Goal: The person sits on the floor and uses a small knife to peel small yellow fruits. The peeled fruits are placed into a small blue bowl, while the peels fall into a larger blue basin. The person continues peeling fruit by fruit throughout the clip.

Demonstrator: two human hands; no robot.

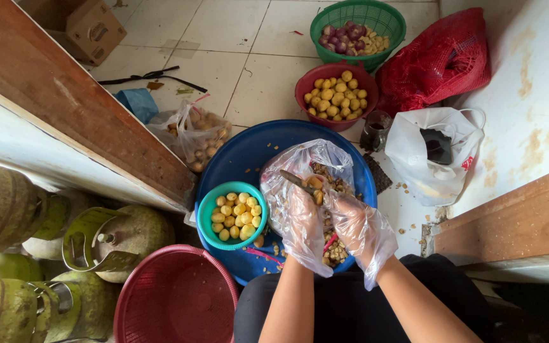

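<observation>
Both my hands wear loose clear plastic gloves over a big blue basin (236,152). My left hand (301,219) grips a small knife (297,181) whose blade points up and left. My right hand (354,219) pinches a small yellowish tuber (316,184) against the blade. Beneath them a clear plastic bag (325,159) lies open in the basin with peels and unpeeled pieces. A small teal bowl (206,213) of peeled yellow pieces rests in the basin to the left of my left hand.
A red bowl (306,82) of yellow pieces and a green basket (386,19) of purple and yellow ones stand farther off. A red mesh sack (440,57), a white bag (414,152), a clear bag (192,133), a red basket (173,298) and green gas cylinders (7,203) surround me.
</observation>
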